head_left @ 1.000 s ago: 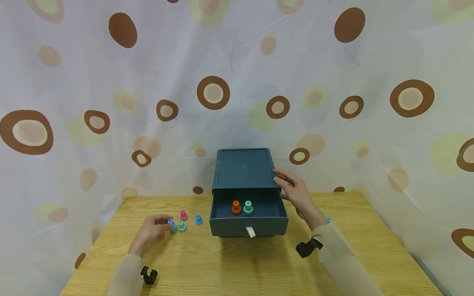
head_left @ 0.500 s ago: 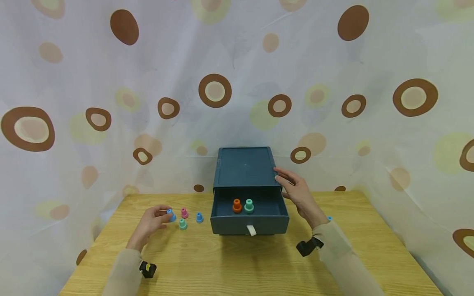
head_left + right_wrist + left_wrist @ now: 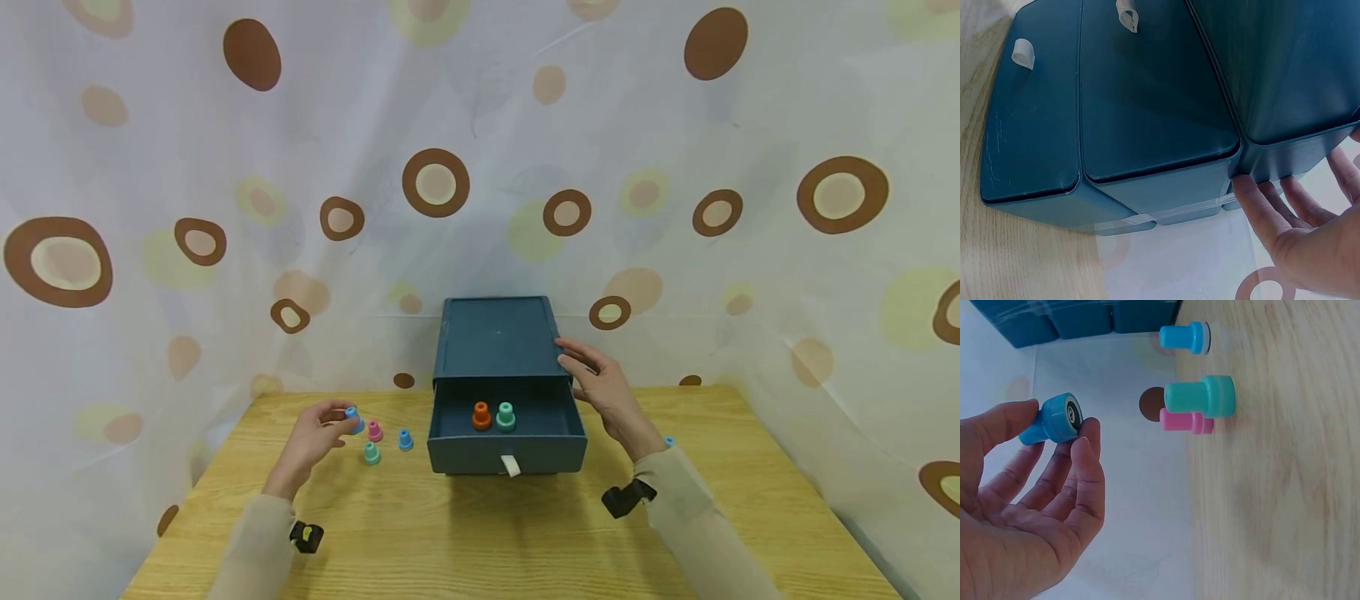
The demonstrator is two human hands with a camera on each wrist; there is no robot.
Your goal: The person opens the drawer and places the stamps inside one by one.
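My left hand (image 3: 311,439) pinches a small blue toy stamp (image 3: 353,419) between thumb and fingertips, above the table at the left. Its printed round face is turned toward the fingertips in the left wrist view. Close by on the table stand a pink stamp (image 3: 375,432), a green stamp (image 3: 372,453) and another blue stamp (image 3: 405,440). My right hand (image 3: 609,398) touches the right side of a dark blue drawer cabinet (image 3: 497,337), fingers extended along its wall. The cabinet's top drawer (image 3: 507,455) is pulled out; an orange stamp (image 3: 482,417) and a mint-green stamp (image 3: 506,417) stand inside.
Past the right forearm, part of a further blue stamp (image 3: 670,442) shows on the wooden table (image 3: 375,542). Below the open drawer, two closed drawers with white pull tabs (image 3: 1023,54) appear in the right wrist view. A patterned curtain (image 3: 487,125) hangs behind the table.
My left hand has lifted the blue stamp from beside the green one and carried it up and slightly to the right. The right hand stays against the cabinet.
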